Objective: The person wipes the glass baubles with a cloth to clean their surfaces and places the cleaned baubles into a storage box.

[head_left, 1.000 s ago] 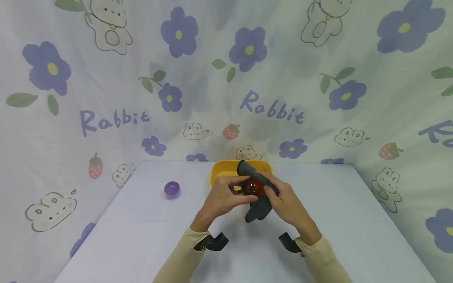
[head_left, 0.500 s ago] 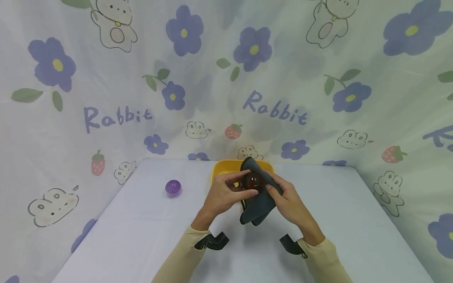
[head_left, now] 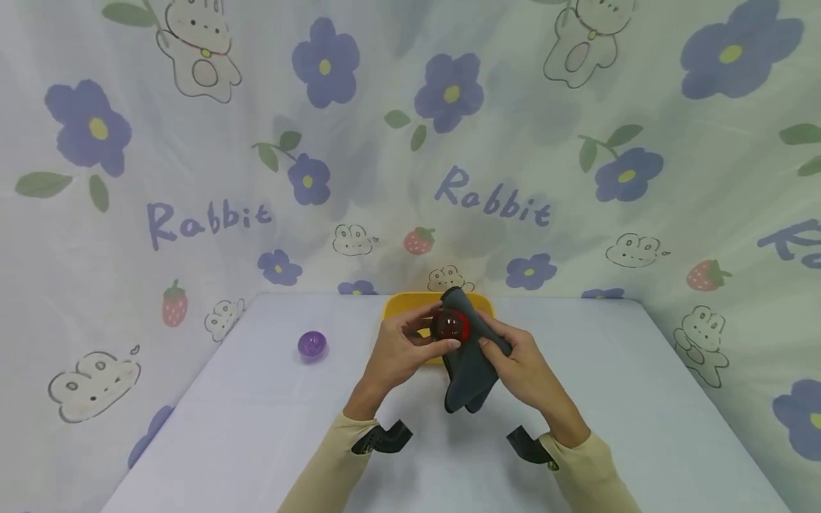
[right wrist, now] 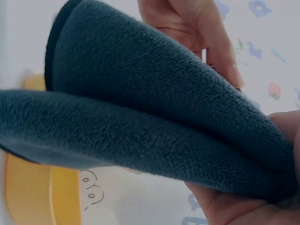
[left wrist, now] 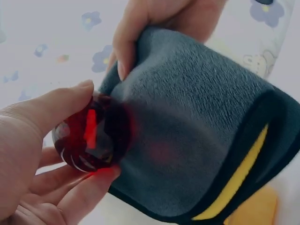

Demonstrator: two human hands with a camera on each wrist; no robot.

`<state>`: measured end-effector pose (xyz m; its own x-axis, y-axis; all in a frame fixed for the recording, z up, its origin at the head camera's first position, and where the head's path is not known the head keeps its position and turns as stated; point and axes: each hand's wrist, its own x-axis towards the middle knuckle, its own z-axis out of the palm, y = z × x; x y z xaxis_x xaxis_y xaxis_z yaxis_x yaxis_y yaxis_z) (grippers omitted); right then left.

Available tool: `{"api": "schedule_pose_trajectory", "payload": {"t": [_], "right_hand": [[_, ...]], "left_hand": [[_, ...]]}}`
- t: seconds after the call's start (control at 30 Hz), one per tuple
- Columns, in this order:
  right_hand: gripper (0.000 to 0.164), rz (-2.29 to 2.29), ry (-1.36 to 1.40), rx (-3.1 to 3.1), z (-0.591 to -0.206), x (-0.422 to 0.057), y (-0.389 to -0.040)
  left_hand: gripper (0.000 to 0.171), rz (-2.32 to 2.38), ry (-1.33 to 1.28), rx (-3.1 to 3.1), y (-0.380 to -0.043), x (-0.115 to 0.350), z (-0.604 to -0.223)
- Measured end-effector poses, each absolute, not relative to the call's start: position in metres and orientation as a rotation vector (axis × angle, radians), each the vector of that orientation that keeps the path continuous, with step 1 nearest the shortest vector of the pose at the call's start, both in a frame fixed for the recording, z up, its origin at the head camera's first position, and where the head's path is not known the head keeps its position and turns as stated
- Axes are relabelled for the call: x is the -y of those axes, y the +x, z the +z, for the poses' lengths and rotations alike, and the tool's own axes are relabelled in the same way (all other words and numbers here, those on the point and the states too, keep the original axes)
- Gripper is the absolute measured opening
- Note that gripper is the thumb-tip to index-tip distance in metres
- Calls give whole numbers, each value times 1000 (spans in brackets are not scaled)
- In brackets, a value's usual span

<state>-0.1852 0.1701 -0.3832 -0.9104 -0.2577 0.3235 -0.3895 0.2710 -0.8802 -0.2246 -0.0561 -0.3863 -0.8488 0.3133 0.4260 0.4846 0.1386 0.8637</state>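
Note:
My left hand (head_left: pixel 398 350) pinches a dark red, see-through ball (head_left: pixel 450 326) between thumb and fingers. In the left wrist view the ball (left wrist: pixel 93 136) is glossy, and red light tints the cloth beside it. My right hand (head_left: pixel 522 365) grips a folded blue-grey plush cloth (head_left: pixel 471 370) with dark edging, its lower corners hanging down. The cloth (left wrist: pixel 187 98) shows a yellow strip near one edge in the left wrist view. It lies right against the ball's right side. In the right wrist view the cloth (right wrist: pixel 140 79) hides the ball.
Behind the hands stands a yellow plastic tub (head_left: pixel 410 299), partly covered by them. A purple, shiny round piece (head_left: pixel 312 345) lies on the white table (head_left: pixel 256 427) to the left. Printed fabric (head_left: pixel 378 164) walls off the back and sides.
The cloth has gone from a rolled fold to a flatter spread beside the ball. My left hand and the ball have shifted slightly left in the last half second. Both hands keep their hold.

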Motion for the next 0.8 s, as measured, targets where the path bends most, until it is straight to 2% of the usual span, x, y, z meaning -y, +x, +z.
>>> {"api": "schedule_pose_trajectory", "payload": {"t": [0.17,0.5,0.8], "right_hand": [[48,1664,563,2457,-380,-171,-181],[47,1533,523,2491,-372,-168,-167],[51,1381,691,2403,-372,-161,-167]], "left_hand": [[62,-1788,-818,2298,-225,56,-389],[46,-1710,-855,2372,-226,57,-389],[35,-1630,-990,2330,-222,50,-390]]}}
